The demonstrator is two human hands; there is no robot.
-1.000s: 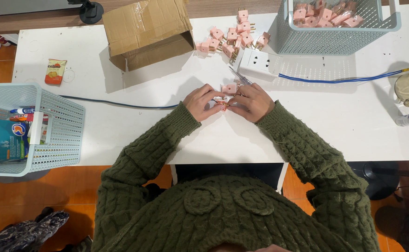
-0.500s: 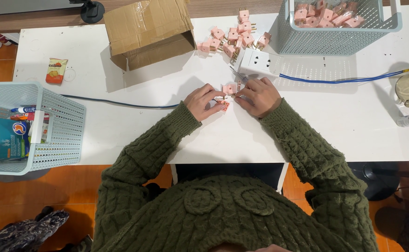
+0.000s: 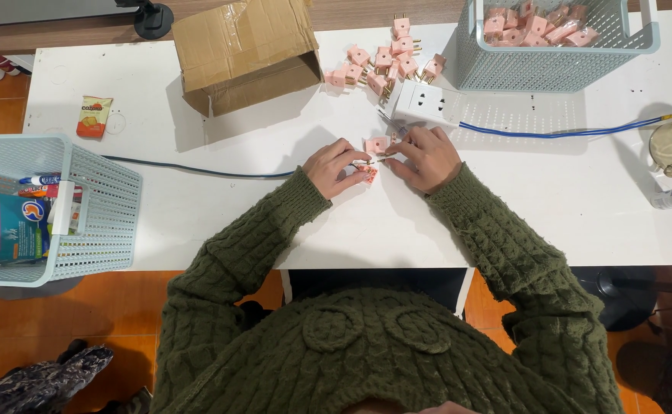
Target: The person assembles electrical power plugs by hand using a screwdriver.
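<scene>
A small pink plug adapter (image 3: 375,145) lies on the white table (image 3: 275,207) between both hands. The left hand (image 3: 336,169) pinches a second pink piece (image 3: 366,174) in its grip; the right hand (image 3: 426,157) curls its fingers, touching the adapter beside a white power strip (image 3: 426,106)

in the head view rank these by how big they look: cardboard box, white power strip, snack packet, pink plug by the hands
1. cardboard box
2. white power strip
3. snack packet
4. pink plug, clearly smallest

All lie on the same table, so nearness hardly skews this.
</scene>
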